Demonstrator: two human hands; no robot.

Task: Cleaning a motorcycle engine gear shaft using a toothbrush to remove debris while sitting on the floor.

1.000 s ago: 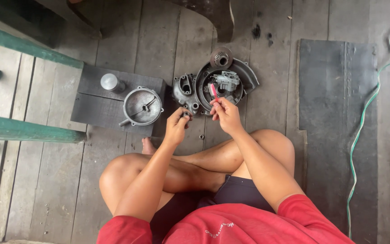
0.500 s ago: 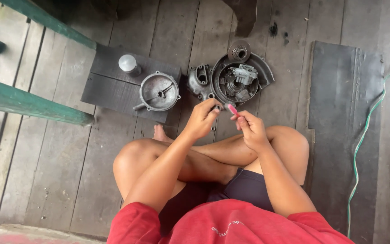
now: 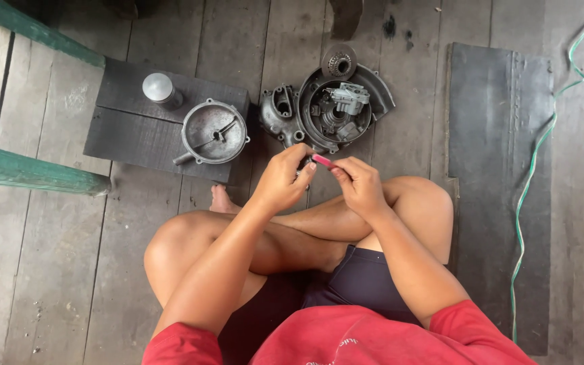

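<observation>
I see grey floorboards (image 3: 62,270); my left hand (image 3: 280,181) and right hand (image 3: 359,186), raised, both pinch a small red tool (image 3: 323,161).

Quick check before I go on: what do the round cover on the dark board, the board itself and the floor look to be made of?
Round cover: seemingly cast metal, dull grey with a worn sheen.
Dark board: probably wood, with grain lines and a blackened, matte surface.
Floor: weathered grey wooden planks with visible seams.
The left hand and right hand share a small pink-handled tool; its handle may be plastic.
</observation>
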